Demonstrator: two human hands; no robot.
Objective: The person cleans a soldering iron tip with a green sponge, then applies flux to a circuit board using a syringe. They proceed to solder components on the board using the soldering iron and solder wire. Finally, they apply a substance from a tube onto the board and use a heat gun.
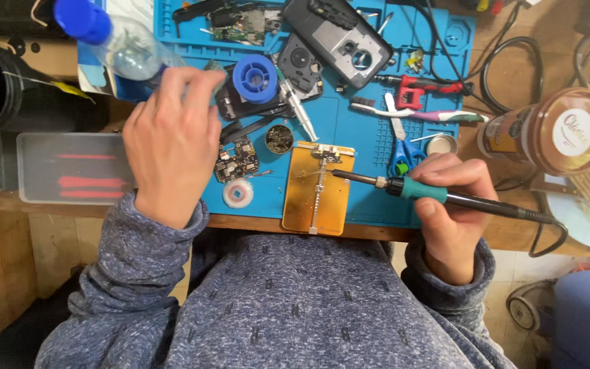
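Note:
My right hand [453,205] grips a soldering iron [418,189] with a teal collar and black handle. Its tip rests over a gold-coloured board holder [317,188] at the front of a blue work mat [363,130]. My left hand [172,140] hovers over the mat's left edge, fingers bent around a small object that I cannot make out, next to a clear bottle with a blue cap [114,37]. Just right of that hand lie a blue solder spool [255,78], a small circuit board [236,162] and a white tape roll [238,194].
An opened phone shell [336,37] lies at the back of the mat. Blue-handled scissors [403,147], a toothbrush [421,114], a red tool [421,89] and a small tin [441,144] sit at right. A brown jar [548,130] and a clear box [69,167] flank the mat.

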